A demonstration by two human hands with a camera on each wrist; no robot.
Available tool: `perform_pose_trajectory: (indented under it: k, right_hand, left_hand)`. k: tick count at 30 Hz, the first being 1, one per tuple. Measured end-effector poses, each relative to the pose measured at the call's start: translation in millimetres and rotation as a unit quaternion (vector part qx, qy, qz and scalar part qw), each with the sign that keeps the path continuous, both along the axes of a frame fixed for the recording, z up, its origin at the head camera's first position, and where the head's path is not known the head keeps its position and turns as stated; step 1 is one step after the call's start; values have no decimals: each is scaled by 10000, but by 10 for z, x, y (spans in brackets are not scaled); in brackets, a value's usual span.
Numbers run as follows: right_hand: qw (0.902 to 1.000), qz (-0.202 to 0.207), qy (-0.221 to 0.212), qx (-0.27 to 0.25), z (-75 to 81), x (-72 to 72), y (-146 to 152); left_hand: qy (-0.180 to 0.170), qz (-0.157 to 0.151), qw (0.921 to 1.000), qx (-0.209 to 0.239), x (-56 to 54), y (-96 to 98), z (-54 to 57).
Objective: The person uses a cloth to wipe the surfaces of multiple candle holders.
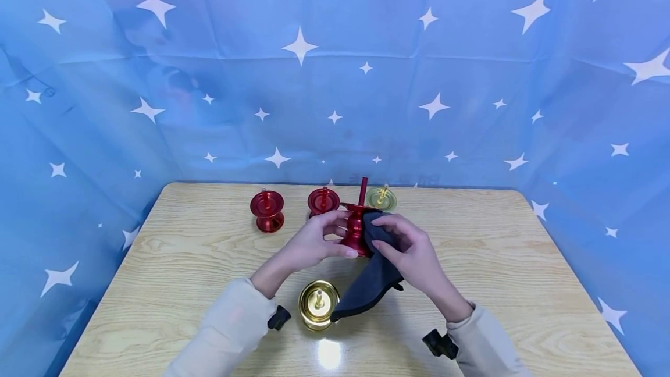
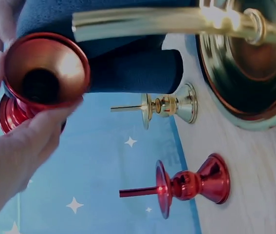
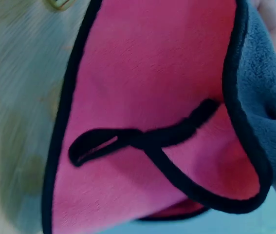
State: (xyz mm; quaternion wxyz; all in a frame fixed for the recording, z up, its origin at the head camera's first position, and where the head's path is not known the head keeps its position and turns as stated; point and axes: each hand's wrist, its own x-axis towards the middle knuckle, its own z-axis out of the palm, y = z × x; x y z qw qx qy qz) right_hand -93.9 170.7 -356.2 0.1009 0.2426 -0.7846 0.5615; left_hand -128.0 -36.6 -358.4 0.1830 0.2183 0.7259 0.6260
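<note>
A red metal candle holder (image 1: 355, 227) with a thin upright spike is gripped by my left hand (image 1: 311, 241) above the table. Its hollow base (image 2: 69, 61) faces the camera in the left wrist view. My right hand (image 1: 413, 255) pinches a dark grey-blue cloth (image 1: 369, 292) and presses it to the right side of the holder. The cloth hangs down towards the gold candle holder (image 1: 319, 305). In the right wrist view, the cloth's pink side (image 3: 147, 73) shows black edging and a black loop (image 3: 103, 141).
Two more red candle holders stand at the back: one at the left (image 1: 267, 209), another behind my left hand (image 1: 323, 199). A second gold candle holder (image 1: 382, 198) is at the back edge. A blue star-patterned curtain (image 1: 335, 92) hangs behind the wooden table (image 1: 173, 284).
</note>
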Motion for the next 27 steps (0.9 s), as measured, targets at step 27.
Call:
perform_pose_trajectory:
  k: [27]
  right_hand:
    - [9975, -419, -58, -570, -83, 20, -29]
  left_hand:
    - [-138, 80, 9994, -317, 24, 27, 19]
